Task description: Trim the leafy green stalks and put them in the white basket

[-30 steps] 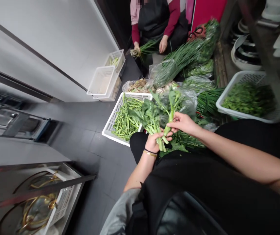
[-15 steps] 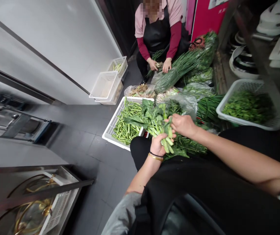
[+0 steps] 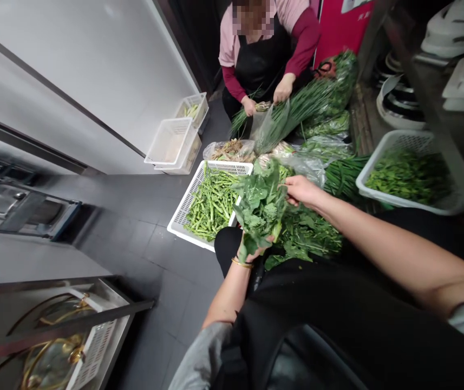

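Observation:
My left hand [image 3: 257,251] is closed around a bunch of leafy green vegetables [image 3: 259,203], its fingers partly hidden by the leaves. Broad leaves fan upward and hang over the wrist, which wears a gold bracelet. At the bunch's right edge, the fingers of my right hand [image 3: 302,190] pinch together on what looks like a leaf. Beneath the hands lies a heap of loose green leaves [image 3: 313,230]. Just left of the bunch, a white slotted basket [image 3: 183,219] holds trimmed green stems [image 3: 211,203].
Across from me a person [image 3: 262,59] handles long green chives [image 3: 300,114] in plastic. A white basket of greens [image 3: 408,176] stands at right, beside a shelf. Nested white bins [image 3: 170,143] sit by the wall. A metal rack [image 3: 122,309] with glass lids is at lower left.
The bunch has turned in my left hand: its leaves now face me and the cut stems are hidden. My right hand has moved slightly up. The other person's hands have shifted along the chives.

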`<state>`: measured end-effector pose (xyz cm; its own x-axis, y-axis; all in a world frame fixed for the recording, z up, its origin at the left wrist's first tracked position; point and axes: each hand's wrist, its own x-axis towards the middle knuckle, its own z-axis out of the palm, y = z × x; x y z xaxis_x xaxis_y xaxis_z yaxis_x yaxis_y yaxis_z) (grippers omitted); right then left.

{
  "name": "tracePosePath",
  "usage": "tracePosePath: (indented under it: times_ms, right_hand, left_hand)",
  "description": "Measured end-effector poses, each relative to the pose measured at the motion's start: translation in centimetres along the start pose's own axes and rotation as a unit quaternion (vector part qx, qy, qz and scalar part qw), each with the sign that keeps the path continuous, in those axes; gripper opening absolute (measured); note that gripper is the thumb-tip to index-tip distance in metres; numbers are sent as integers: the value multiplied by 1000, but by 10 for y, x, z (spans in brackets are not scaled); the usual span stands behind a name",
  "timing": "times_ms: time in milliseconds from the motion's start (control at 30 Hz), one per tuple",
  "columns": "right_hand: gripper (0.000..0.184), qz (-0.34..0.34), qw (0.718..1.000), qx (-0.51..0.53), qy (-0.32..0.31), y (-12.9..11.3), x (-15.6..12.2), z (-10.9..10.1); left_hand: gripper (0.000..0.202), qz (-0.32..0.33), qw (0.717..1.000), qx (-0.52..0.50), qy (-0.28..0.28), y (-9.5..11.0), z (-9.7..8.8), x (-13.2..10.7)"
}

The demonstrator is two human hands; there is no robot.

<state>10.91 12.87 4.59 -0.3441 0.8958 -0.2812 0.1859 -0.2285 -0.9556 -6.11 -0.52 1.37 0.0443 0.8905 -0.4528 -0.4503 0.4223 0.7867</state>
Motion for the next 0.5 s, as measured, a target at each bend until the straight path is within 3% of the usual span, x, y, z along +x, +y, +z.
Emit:
tracePosePath:
  times_ms: [100,200,267,333,400,433,500]
  right_hand:
    - [47,-59,996,-50,34,3,-10,4]
    - [41,-212,941,-233,123,12,-35,-2]
    - [36,-274,916,-285,72,19,-53,-9]
    - [30,-266,930,-244,-69,24,-65,-16]
    - [47,-210,952,-118,-191,24,-68,-18]
    - [57,-182,959,-33,-215,22,-67,-17]
    - [65,-152,957,134,-207,13,-59,-12]
  left_hand:
    - [33,47,998,32,-13,-6,7,-6]
    - [39,50,996,-19,-73,-11,18,-10]
    - [37,46,990,-76,-108,-10,23,-11]
    - [34,52,983,-103,-140,-7,26,-10]
    - [37,48,979,-101,-172,-4,27,-9]
    - [39,40,977,-97,-187,-4,28,-9]
    - [41,20,972,-94,-216,-6,29,-8]
